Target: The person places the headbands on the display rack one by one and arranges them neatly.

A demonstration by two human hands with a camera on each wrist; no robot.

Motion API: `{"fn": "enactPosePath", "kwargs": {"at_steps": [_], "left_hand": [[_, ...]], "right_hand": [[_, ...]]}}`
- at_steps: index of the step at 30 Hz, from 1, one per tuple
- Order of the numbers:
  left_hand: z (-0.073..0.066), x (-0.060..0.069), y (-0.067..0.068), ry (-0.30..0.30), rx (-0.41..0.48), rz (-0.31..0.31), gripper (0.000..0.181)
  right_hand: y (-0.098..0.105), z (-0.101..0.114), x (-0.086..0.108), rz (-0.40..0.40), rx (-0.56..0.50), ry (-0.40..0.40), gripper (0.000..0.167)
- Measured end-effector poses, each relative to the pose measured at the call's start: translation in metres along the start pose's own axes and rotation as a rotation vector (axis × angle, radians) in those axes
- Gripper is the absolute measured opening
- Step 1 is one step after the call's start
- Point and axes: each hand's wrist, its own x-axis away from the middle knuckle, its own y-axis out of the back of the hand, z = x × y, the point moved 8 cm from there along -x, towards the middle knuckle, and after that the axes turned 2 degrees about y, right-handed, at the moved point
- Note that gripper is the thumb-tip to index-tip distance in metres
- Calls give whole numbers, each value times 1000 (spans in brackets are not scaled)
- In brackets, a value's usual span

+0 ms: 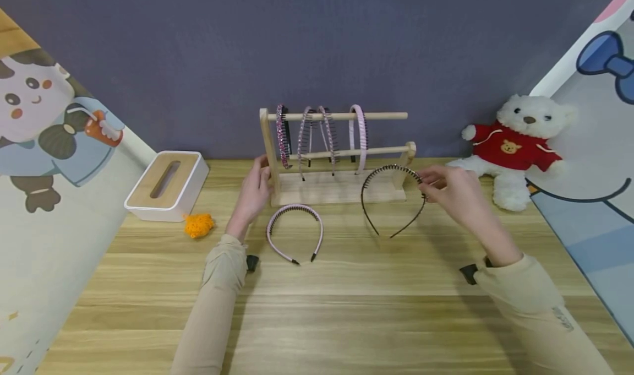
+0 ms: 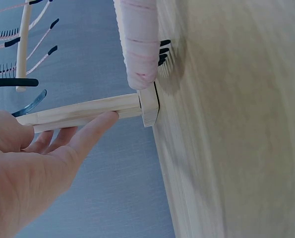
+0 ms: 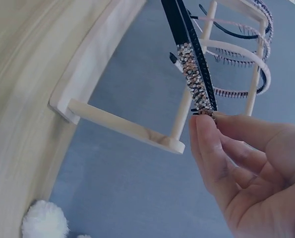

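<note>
A wooden headband rack (image 1: 342, 188) stands against the wall, with several headbands hung on its bars, among them a pink one (image 1: 361, 135) and a glittery one (image 1: 282, 138). My left hand (image 1: 256, 186) holds the rack's left post (image 2: 88, 110) between thumb and fingers. Between thumb and fingertips, my right hand (image 1: 448, 190) pinches one side of a dark toothed headband (image 1: 367, 208), its ends pointing down, in front of the rack's right end. Brown sequins cover part of it in the right wrist view. A pale pink headband (image 1: 321, 234) lies on the table before the rack.
On the left are a white tissue box (image 1: 185, 199) with a wooden lid and a small orange fuzzy object (image 1: 199, 226). A white teddy bear (image 1: 512, 143) in a red sweater sits at the right. The dark wall (image 1: 317, 44) rises behind the rack.
</note>
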Motion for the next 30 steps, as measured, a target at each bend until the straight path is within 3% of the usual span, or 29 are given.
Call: {"fn": "enactPosePath", "kwargs": {"at_steps": [30], "left_hand": [[0, 0, 1, -14, 0, 2, 44]], "right_hand": [[49, 5, 1, -193, 34, -46, 30]]}}
